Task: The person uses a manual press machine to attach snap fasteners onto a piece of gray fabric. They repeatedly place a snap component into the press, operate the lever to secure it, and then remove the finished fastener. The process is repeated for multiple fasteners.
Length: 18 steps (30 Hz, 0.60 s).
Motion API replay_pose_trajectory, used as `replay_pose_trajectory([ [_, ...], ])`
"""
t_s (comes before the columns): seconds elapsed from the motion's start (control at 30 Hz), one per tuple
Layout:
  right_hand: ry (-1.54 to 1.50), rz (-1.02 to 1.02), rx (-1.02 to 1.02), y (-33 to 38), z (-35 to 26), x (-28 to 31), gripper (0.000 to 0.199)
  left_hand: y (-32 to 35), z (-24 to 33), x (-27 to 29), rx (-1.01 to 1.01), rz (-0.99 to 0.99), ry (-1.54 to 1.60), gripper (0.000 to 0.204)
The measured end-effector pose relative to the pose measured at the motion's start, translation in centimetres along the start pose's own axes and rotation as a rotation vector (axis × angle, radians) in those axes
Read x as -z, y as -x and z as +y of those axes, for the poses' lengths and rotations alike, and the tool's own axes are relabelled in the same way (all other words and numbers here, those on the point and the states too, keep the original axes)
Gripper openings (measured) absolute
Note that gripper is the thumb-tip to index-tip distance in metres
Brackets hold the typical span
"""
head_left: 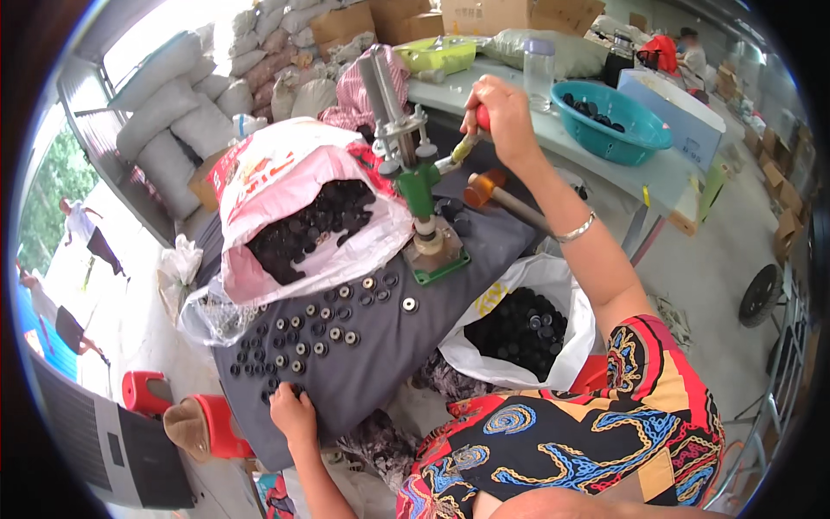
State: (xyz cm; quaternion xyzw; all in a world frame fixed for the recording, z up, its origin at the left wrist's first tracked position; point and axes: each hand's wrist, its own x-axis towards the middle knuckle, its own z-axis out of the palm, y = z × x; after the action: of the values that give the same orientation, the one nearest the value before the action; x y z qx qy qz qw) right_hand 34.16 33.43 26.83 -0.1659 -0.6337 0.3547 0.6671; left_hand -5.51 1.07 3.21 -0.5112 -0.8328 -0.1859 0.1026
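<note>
My right hand (504, 117) is closed around the red knob (483, 116) on the lever of a green hand press (418, 189). The press stands on a dark grey cloth-covered table (372, 346). Low on the left, my left hand (294, 415) rests at the table's near edge, its fingers curled on a small round black cap (298, 389). Beyond it lie rows of similar black caps (280, 361), several with pale metal rings in them. A large white-and-red sack (259, 203) lies open behind them, full of black caps. Part of my left fingers' grip is hidden.
A white bag (575, 346) of black caps stands beside my right side. An orange-headed mallet (486, 189) lies behind the press. A teal basin (627, 147) and a clear jar (539, 69) sit on a side table. Red stools (226, 424) stand at left; people are at far left.
</note>
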Motion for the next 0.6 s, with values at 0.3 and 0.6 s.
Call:
replay_pose_trajectory([
  [0.3,0.097,0.149,0.005,0.5,-2.3,-0.2,0.022,-1.3,1.8,-0.5,0.014,0.108,0.409,0.03],
  [0.6,0.086,0.161,-0.027,-0.6,-0.4,-0.4,0.019,-3.1,1.8,-2.9,0.283,0.298,0.704,0.018],
])
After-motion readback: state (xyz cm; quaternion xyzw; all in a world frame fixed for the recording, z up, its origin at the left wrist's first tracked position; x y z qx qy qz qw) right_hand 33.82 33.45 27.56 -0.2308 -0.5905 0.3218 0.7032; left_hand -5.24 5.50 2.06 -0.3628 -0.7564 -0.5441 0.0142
